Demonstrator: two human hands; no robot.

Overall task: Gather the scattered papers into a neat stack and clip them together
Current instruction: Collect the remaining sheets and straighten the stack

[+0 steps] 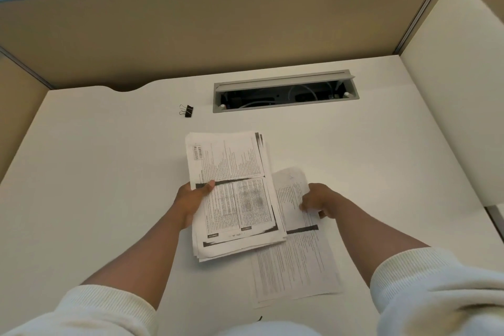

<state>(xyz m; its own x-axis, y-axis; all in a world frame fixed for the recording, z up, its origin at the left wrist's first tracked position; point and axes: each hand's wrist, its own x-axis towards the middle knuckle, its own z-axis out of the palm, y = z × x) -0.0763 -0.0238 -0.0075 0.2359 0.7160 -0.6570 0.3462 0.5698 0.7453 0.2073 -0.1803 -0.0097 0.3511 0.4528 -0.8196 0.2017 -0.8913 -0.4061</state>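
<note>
Most papers are gathered: the stack (234,194) is gripped by the left hand (191,199) mid-worktop. One loose sheet (294,262) is pinched by the right hand (313,200). The clip (186,110) near the far edge is not yet used.

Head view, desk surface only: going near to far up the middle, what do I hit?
Loose sheet nearest, then the right hand gripping its far end, then the binder clip and the open cable tray by the partition.

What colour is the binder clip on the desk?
Black body with silver wire handles; the binder clip shows in the head view, lying apart from the papers.
</note>
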